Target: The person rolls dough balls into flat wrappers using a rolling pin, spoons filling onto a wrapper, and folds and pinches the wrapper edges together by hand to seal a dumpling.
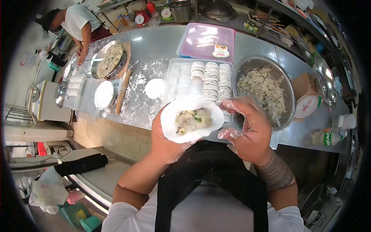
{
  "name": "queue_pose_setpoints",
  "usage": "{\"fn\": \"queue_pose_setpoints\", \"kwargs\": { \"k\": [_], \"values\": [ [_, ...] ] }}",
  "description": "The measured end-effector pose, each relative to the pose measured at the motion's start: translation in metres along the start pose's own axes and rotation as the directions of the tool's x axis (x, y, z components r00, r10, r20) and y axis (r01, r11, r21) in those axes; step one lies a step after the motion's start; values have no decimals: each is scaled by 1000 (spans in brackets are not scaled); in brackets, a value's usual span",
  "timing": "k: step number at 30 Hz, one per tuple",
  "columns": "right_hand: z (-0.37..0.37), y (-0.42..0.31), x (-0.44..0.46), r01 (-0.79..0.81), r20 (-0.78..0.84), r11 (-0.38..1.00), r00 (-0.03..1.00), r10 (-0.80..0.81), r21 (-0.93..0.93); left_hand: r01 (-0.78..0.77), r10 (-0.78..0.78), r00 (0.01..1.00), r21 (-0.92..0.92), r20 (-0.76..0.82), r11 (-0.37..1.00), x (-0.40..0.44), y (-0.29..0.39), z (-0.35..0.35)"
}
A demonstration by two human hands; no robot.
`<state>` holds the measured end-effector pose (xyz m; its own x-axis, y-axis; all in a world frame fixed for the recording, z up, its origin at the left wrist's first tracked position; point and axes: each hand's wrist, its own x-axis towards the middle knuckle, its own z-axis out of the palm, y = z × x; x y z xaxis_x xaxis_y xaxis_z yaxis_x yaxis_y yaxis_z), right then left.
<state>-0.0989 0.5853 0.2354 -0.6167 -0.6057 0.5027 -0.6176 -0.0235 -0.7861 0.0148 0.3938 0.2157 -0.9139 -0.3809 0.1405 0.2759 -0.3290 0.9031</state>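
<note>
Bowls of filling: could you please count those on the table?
2: a large bowl right of the dumpling tray, a smaller bowl left, beyond the rolling pin.

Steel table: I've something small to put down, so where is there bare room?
Bare steel lies between the filling pan and the pink lid, and between the mixing bowl and the Sprite bottle. It's crowded around the dumpling tray.

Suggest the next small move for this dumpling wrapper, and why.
I'd probably fold the dumpling wrapper over its filling with the right hand: the wrapper lies open on the left hand, filling sits near its middle, and the right fingers look free beside it.
</note>
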Motion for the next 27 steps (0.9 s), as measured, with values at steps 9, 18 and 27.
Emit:
{"fn": "queue_pose_setpoints", "kwargs": {
  "k": [9, 18, 27],
  "values": [
    [30, -22, 21, 111, -18, 993, 994, -112, -45, 88, -101, 987, 104, 124, 991, 4, 23, -34],
    [67, -33, 24, 55, -94, 993, 993, -65, -101, 86, -98, 976, 66, 193, 994, 11, 39, -71],
    [83, -37, 31, 59, 1, 979, 998, -60, -196, 162, -203, 963, 225, 175, 961, 12, 54, -90]
  ]
}}
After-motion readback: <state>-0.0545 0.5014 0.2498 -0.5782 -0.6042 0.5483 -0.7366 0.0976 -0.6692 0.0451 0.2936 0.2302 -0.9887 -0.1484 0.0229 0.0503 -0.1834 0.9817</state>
